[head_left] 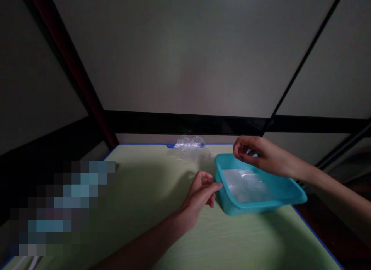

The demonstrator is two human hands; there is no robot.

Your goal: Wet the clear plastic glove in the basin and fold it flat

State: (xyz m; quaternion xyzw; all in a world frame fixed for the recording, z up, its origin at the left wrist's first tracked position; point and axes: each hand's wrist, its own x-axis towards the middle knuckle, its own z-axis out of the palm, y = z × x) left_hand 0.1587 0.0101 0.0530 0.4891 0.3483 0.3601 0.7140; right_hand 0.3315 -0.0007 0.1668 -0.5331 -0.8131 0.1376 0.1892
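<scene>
A turquoise plastic basin (232, 209) stands on the right part of the table, with flat clear plastic bags or sheets (246, 187) lying inside it. My left hand (201, 192) is at the basin's left side, its thumb reaching the outer wall near the rim. Its fingers are loosely bent and apart, with nothing visible between them. Over the basin's far side hovers my right hand (255, 154), fingers curled in towards the thumb. Whatever its fingertips may hold cannot be made out.
The pale green table (162, 192) has a blue edge. Crumpled clear plastic (189, 144) lies at its far edge, by a blue handle cut-out. Behind rises a pale panelled wall (185, 61) with a black band. A pixelated patch hides the left side.
</scene>
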